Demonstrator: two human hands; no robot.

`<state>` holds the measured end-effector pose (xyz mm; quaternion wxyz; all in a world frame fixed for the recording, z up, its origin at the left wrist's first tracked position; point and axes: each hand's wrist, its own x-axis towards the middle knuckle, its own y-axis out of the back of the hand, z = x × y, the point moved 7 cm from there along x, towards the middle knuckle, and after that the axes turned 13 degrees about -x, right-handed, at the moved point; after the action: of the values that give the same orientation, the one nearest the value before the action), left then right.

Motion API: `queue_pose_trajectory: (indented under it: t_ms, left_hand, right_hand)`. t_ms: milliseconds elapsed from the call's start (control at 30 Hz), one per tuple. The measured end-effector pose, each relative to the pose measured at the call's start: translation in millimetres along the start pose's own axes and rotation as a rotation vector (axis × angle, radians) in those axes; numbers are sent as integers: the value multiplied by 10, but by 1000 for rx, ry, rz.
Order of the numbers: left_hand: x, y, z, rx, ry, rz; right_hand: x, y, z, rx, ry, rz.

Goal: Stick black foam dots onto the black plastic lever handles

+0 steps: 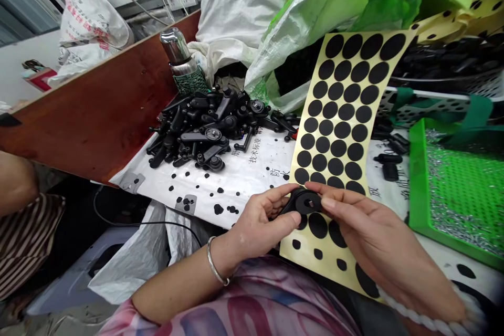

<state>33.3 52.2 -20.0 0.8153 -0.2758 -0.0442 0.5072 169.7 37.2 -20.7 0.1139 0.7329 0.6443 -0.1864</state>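
My left hand (260,215) and my right hand (354,220) both grip a black plastic part with a round disc (304,201), whose lever end is hidden in my left fingers. Just below them lies a yellow backing sheet of black round adhesive pads (334,115), and my hands cover part of it. Some pads are gone from its lower end. Further left, a heap of black plastic lever parts (200,128) rests on a printed white sheet (236,189) scattered with small black dots.
A green perforated tray of silver screws (457,189) stands to the right. Behind are a steel flask (177,50), a reddish wooden board (98,102) and woven sacks (236,5). A co-worker's arm and striped sleeve (25,226) show at far left.
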Motion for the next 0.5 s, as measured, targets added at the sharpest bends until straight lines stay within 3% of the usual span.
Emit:
queue_pose_trajectory:
  t_ms: [500]
  left_hand:
    - [1, 6, -12, -52, 5, 94]
  right_hand:
    - [51, 19, 70, -52, 65, -36]
